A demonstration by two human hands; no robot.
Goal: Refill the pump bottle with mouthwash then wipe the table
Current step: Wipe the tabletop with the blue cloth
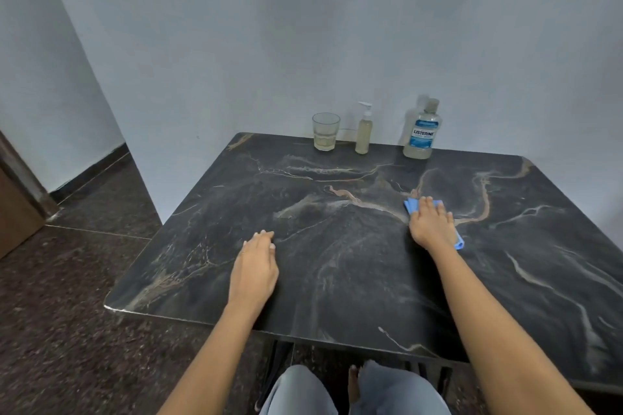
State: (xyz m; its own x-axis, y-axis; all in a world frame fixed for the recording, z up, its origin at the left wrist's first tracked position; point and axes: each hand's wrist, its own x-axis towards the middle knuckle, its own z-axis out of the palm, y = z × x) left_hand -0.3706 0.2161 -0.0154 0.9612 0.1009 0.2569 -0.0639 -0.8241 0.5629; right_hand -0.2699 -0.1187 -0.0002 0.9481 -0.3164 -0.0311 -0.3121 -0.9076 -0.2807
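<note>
A slim pump bottle (364, 131) with pale yellowish liquid stands at the table's far edge by the wall. To its right is a capped Listerine mouthwash bottle (421, 135), with a low level of liquid. My right hand (433, 224) presses flat on a blue cloth (412, 205) on the dark marble table (337, 263), right of centre. The cloth shows at the fingertips and by the wrist. My left hand (254, 271) rests flat on the table near its left front, holding nothing.
A clear glass (325, 131) with a little pale liquid stands left of the pump bottle. Walls run close behind the table and to the left. A dark speckled floor and a wooden door edge (17, 205) lie on the left. My knees show under the front edge.
</note>
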